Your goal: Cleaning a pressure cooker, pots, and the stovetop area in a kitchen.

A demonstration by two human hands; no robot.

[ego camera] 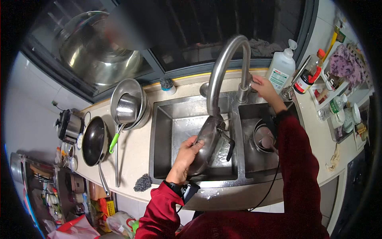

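Note:
My left hand (188,152) grips a shiny rounded piece of cookware, perhaps a pan lid (206,146), by its side. It is tilted on edge over the left basin (176,125) of a steel double sink, directly below the spout. A black handle (230,150) sticks out from its right side. My right hand (262,86) is at the base of the tall gooseneck faucet (215,74), with its fingers on the lever, which they largely hide. In the right basin (253,167) sits a small metal pot (256,134) with a ladle-like utensil (266,142) in it, partly behind my sleeve.
Left of the sink are stacked metal bowls (144,116), a green-handled saucepan (128,109), a frying pan (95,142) and a steel-wool scrubber (143,182). A brush (167,86) and a white pump bottle (281,70) stand behind. A black cable (270,189) hangs over the front edge.

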